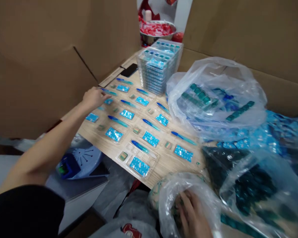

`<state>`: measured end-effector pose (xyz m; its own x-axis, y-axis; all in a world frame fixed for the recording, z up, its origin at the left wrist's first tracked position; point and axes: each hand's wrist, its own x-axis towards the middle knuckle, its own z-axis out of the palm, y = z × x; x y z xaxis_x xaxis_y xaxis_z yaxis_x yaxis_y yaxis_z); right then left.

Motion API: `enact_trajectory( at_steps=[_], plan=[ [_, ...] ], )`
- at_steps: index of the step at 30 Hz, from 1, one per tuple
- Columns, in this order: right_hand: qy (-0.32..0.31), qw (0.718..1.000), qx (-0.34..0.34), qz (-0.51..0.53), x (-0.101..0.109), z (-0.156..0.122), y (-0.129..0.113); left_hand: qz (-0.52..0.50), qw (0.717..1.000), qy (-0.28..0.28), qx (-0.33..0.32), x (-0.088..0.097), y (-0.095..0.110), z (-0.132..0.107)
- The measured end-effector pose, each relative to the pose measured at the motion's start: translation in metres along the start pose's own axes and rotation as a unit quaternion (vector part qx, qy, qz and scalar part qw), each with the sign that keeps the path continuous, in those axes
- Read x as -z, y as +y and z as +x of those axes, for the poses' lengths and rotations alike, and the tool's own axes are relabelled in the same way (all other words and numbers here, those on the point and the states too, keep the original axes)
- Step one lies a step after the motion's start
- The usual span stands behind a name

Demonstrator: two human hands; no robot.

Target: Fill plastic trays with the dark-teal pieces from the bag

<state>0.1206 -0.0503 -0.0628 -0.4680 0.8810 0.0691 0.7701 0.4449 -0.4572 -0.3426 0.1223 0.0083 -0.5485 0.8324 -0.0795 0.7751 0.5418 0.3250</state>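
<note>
My left hand (pixel 93 98) reaches far across the wooden board (pixel 164 162), its fingers bunched at a clear plastic tray (pixel 108 93) near the board's left edge; what the fingertips pinch is too small to make out. Rows of clear trays (pixel 138 155) lie on the board, each with a blue pen-like tool, a sparkly blue card and a small block. My right hand (pixel 193 213) is inside a clear plastic bag (pixel 188 195) at the bottom, fingers curled among small greenish pieces.
A stack of filled clear trays (pixel 159 64) stands at the back. Large plastic bags (pixel 213 99) with teal pieces fill the right. A black phone (pixel 129 70) lies at the back left. Cardboard walls (pixel 52 59) surround the board. A blue fan-like device (pixel 79 160) sits below left.
</note>
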Motion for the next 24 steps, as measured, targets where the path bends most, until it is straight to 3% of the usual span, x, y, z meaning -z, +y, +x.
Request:
enact_trajectory(
  at_steps=[3, 4, 6, 8, 10, 11, 13, 15, 17, 19, 20, 22, 24],
  plan=[
    [-0.04, 0.999, -0.013, 0.007, 0.007, 0.001, -0.007, -0.089, 0.984, -0.069, -0.137, -0.009, 0.039, -0.077],
    [-0.041, 0.998, -0.026, 0.025, 0.011, 0.001, -0.011, -0.182, 0.958, -0.106, -0.196, -0.011, 0.051, -0.108],
    [-0.033, 0.995, -0.065, 0.062, 0.018, 0.0, -0.019, -0.331, 0.874, -0.249, -0.254, -0.015, 0.073, -0.171],
    [-0.021, 0.988, -0.107, 0.106, 0.024, -0.003, -0.028, -0.4, 0.775, -0.418, -0.252, -0.023, 0.092, -0.226],
    [0.009, 0.974, -0.148, 0.174, 0.029, -0.008, -0.039, -0.454, 0.678, -0.541, -0.204, -0.04, 0.11, -0.267],
    [0.044, 0.962, -0.17, 0.208, 0.029, -0.01, -0.044, -0.492, 0.643, -0.571, -0.141, -0.05, 0.119, -0.282],
    [0.135, 0.943, -0.185, 0.241, 0.025, -0.014, -0.055, -0.571, 0.591, -0.569, 0.016, -0.069, 0.135, -0.301],
    [0.183, 0.95, -0.115, 0.224, 0.018, -0.016, -0.062, -0.609, 0.546, -0.565, 0.112, -0.075, 0.145, -0.309],
    [0.157, 0.967, -0.021, 0.2, 0.011, -0.014, -0.065, -0.616, 0.514, -0.585, 0.117, -0.065, 0.148, -0.31],
    [0.135, 0.963, -0.063, 0.224, 0.009, -0.01, -0.065, -0.629, 0.521, -0.572, 0.071, -0.047, 0.144, -0.312],
    [0.129, 0.95, -0.112, 0.261, 0.01, -0.008, -0.064, -0.63, 0.551, -0.546, 0.03, -0.04, 0.141, -0.314],
    [0.106, 0.906, -0.179, 0.368, 0.018, -0.004, -0.065, -0.597, 0.638, -0.48, -0.073, -0.035, 0.134, -0.321],
    [0.088, 0.865, -0.177, 0.462, 0.029, -0.002, -0.068, -0.536, 0.708, -0.435, -0.151, -0.042, 0.131, -0.329]
  ],
)
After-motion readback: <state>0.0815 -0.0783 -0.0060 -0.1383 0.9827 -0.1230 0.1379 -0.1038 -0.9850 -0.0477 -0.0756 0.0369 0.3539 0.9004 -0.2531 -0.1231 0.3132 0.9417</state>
